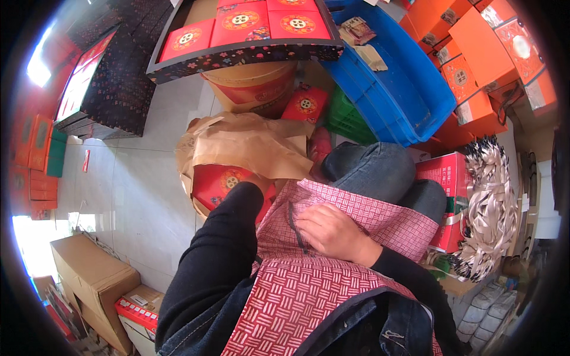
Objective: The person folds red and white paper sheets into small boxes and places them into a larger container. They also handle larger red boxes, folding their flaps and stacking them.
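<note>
My left hand (259,183) reaches into a container lined with brown paper (249,145), beside red patterned boxes (217,184) inside it. Only the wrist and a bit of the hand show; the paper and boxes hide its fingers. My right hand (329,230) lies on the red-and-white patterned apron (314,296) over my lap, its fingers loosely bent and holding nothing I can see. A dark strip (295,225) on the apron runs by those fingertips.
Ahead, a dark floral tray (237,56) of red boxes rests on a round drum (255,89). At right stand a blue crate (404,83), orange boxes (475,53) and a bundle of pale ribbons (490,207). A cardboard box (89,279) sits at lower left.
</note>
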Available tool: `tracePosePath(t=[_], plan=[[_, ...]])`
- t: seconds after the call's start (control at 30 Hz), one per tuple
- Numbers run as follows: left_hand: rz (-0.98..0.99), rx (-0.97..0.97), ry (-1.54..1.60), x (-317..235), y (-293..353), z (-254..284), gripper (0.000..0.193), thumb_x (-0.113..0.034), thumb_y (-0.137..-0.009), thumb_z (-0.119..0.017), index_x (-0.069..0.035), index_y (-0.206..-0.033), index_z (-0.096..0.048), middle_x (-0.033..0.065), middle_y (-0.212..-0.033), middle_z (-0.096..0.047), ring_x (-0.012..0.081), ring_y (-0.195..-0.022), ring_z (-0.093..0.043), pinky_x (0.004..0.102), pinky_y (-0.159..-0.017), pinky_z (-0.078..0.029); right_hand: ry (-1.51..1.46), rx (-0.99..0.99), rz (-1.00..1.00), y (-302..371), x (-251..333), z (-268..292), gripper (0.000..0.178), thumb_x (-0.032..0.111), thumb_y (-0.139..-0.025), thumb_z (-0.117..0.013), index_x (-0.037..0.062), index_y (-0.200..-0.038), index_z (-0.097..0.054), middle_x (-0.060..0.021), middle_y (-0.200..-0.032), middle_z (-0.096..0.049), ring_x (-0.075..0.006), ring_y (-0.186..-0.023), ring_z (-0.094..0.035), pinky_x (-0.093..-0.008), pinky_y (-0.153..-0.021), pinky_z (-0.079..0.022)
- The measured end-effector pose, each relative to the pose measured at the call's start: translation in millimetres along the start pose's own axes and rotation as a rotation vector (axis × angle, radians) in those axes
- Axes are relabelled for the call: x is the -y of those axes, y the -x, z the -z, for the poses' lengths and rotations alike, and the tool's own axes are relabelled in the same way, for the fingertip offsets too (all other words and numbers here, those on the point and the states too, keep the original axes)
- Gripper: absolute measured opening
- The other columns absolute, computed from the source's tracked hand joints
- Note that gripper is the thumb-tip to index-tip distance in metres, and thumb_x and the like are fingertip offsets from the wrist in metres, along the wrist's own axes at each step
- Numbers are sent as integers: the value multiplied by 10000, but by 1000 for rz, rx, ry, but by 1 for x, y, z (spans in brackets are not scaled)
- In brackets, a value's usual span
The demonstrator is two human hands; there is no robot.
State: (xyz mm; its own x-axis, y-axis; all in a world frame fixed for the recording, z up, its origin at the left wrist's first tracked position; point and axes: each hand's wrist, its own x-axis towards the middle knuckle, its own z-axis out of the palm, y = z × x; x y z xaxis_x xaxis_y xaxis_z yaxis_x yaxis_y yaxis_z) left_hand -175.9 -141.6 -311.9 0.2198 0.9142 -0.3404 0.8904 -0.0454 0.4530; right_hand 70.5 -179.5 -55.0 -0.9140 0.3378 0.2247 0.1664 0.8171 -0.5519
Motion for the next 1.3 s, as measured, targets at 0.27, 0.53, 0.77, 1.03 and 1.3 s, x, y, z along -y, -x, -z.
tracePosePath(t=[0.27, 0.53, 0.77, 1.03, 1.3], plan=[[67, 20, -83, 0, 23, 33, 369, -315, -948, -453, -65, -1188, -580, 168, -1200, -593, 317, -1073, -578, 398, -916, -453, -49, -7, 14, -4, -8, 0, 185, 118, -775, -651, 29, -936, -658, -94, -994, -641, -248, -949, -596, -369, -863, -461], [121, -16, -81, -15, 49, 32, 367, -295, -953, -462, -35, -1187, -576, 175, -1197, -590, 326, -1072, -579, 393, -900, -464, 35, 43, 102, -5, -13, -6, 203, 137, -792, -630, 30, -961, -662, -117, -1042, -649, -262, -1003, -599, -391, -930, -445], [287, -1, -18, -88, 92, 117, 367, -277, -957, -470, -9, -1187, -572, 181, -1195, -588, 334, -1071, -580, 388, -886, -474, -445, -82, 84, -10, -3, 13, 102, 98, -806, -655, 44, -889, -677, -95, -921, -682, -244, -881, -653, -350, -815, -507], [-172, -484, 476, -170, 154, 156, 403, -233, -909, -561, -57, -1268, -517, 209, -1293, -517, 359, -1151, -538, 394, -912, -470, 1, -653, -275, 47, -23, 153, 88, 64, -843, -593, 8, -832, -660, -114, -844, -665, -251, -772, -626, -350, -713, -494], [-474, -511, -67, -242, 62, 175, 549, -257, -821, -633, -205, -1344, -475, 135, -1532, -200, 440, -1397, -148, 576, -1087, -235, 366, -388, -840, 148, -159, 149, 288, 300, -812, -598, 26, -761, -670, -201, -793, -642, -393, -799, -606, -475, -728, -473]])
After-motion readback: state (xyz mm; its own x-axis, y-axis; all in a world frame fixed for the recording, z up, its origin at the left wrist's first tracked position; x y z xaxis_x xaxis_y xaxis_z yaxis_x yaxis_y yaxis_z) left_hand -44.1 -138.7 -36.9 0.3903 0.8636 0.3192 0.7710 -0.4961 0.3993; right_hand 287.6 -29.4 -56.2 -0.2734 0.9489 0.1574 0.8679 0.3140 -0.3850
